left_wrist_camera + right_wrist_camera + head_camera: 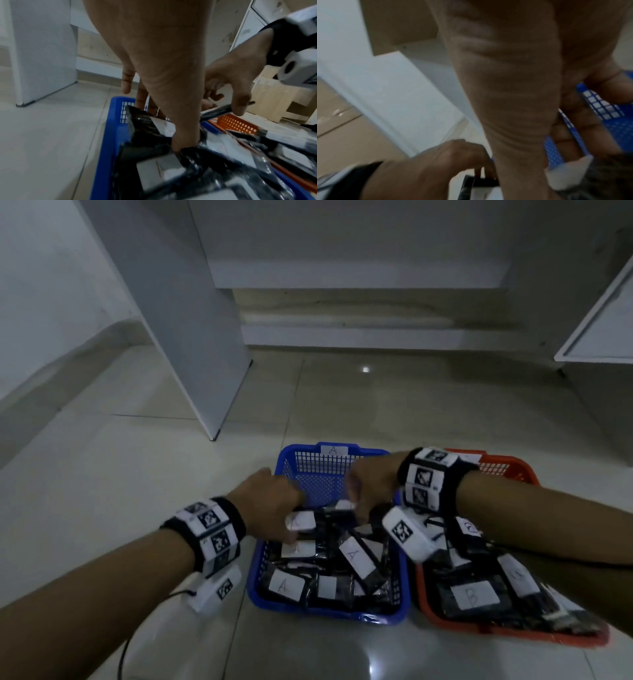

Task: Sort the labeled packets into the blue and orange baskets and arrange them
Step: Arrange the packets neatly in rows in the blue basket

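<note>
From the head view, both your forearms reach forward and down over the blue basket (pixel 329 474), which sits on the tiled floor (pixel 137 474) touching the orange basket (pixel 513 467) to its right. Your left hand (pixel 270 501) is palm down at the blue basket's left side, fingers curled onto a black packet (pixel 301 523) whose white label is too blurred to read. Your right hand (pixel 370 484) is bent down over the basket's middle, pinching the top of another packet (pixel 342 506). A tag on the blue basket's far rim reads "A", and several packet labels inside it read "A"; one label in the orange basket reads "B". In the left wrist view, your left hand (pixel 163 81) points steeply down, thumb pressed into the black wrap (pixel 145 128) of a packet, while the right hand (pixel 236 83) opposite grips a dark packet edge (pixel 217 112) between thumb and fingers. In the right wrist view, heavily blurred, your right hand (pixel 513 94) fills the frame above the blue mesh (pixel 616 121), and the left hand (pixel 436 162) curls over a packet (pixel 479 186) below.
</note>
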